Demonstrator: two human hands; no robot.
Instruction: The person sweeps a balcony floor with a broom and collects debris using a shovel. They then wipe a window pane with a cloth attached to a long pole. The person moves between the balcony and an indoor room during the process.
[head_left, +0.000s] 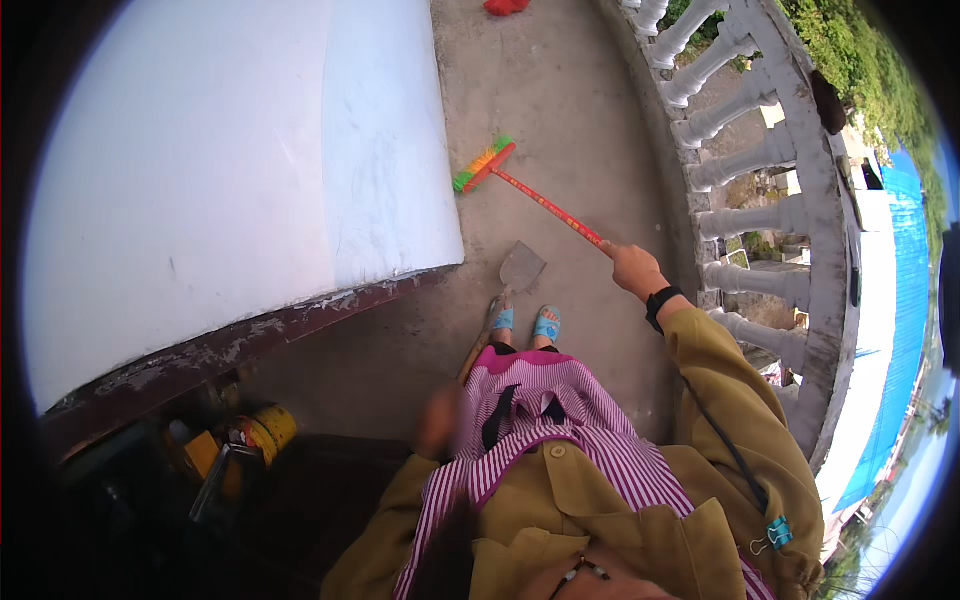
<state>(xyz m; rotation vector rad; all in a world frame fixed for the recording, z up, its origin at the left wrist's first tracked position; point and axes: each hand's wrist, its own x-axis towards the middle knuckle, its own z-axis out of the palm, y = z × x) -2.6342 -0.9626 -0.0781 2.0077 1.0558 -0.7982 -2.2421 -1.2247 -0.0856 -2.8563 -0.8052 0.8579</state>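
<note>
My right hand (632, 268) is closed around the red handle of a push broom (547, 205). The broom's green, yellow and orange bristles (477, 163) lie by the corner of the white wall. Low at my left side, my left hand (441, 421) is blurred; it is around or close to the upper part of a wooden handle (474, 352). That handle runs down past my foot to a flat grey metal shovel blade (523, 267), which rests on the concrete floor just in front of my feet.
A white wall (382, 150) with a dark red lower edge (300, 322) stands to the left. A white balustrade (750, 217) borders the right side. A red item (506, 7) lies far ahead on the floor. A yellow container (271, 433) is among dark items at the lower left.
</note>
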